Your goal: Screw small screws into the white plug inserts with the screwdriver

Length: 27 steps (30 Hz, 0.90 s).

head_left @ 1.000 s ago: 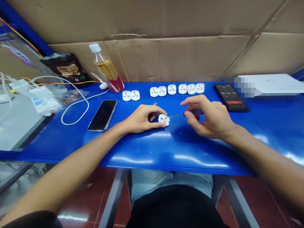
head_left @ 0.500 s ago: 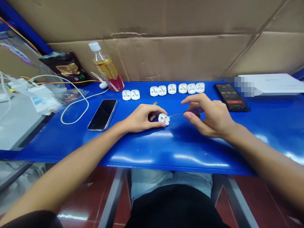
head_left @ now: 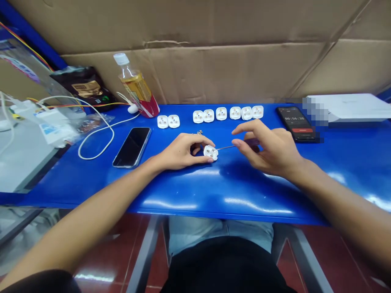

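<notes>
My left hand (head_left: 187,152) pinches a small white plug housing (head_left: 210,153) between thumb and fingers, low over the blue table. Metal contacts show in the housing's upper face. In my right hand (head_left: 266,147) is a screwdriver (head_left: 226,147), its thin shaft lying almost level and its tip at the housing's right edge. The handle is mostly hidden in my fingers. Just behind my left hand lie some small metal parts (head_left: 199,132), too small to make out. Several similar white plug pieces (head_left: 221,114) stand in a row farther back.
Left of my hands lies a smartphone (head_left: 132,147), with a white cable (head_left: 97,140) beside it. A drink bottle (head_left: 137,87) stands behind. At the right are a second phone (head_left: 295,124) showing a timer and a white box (head_left: 351,106). Cardboard (head_left: 232,73) lines the back.
My right thumb and fingers have shifted slightly left along the screwdriver. The left hand and the plug housing stay in place.
</notes>
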Available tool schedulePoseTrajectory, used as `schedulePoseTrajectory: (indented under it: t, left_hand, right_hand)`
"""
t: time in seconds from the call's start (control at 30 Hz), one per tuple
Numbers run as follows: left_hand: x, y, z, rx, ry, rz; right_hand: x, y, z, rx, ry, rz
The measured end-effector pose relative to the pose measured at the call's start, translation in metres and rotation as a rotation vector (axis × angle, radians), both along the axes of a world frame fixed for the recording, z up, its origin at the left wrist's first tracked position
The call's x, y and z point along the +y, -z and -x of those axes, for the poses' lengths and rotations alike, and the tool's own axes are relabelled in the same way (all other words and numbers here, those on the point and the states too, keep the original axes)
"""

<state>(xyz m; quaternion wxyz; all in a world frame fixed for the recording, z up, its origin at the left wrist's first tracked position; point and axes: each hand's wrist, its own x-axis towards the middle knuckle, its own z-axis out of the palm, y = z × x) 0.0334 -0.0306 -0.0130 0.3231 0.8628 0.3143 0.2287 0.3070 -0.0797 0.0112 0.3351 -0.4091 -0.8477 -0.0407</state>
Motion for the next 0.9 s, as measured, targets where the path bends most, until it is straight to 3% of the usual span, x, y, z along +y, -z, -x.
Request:
schedulePoseTrajectory:
  t: [0.2,0.4,0.57,0.77,0.9]
  left_hand:
    - [-0.0002,-0.0005,-0.0002,0.008,0.002,0.005]
    - [-0.0001,-0.0008,-0.0003,0.005,0.003,-0.005]
    - [0.0005,0.0002,0.0000,0.004,0.007,-0.003]
    - [0.0001,0.0003,0.0000,0.005,0.003,0.001]
    - [0.0003,0.0008,0.0001,0.009,-0.001,-0.003]
  right_hand:
    - [0.0007,-0.0001,0.0003,0.029,-0.086,0.065]
    - [-0.0004,0.0021,0.0009,0.005,0.003,-0.019]
    - [-0.0007,-0.0003,0.0008,0.023,-0.100,0.057]
    - [-0.0008,-0.0005,0.0019,0.006,0.007,0.022]
    - [0.0007,-0.0017,-0.0011,0.004,-0.095,0.077]
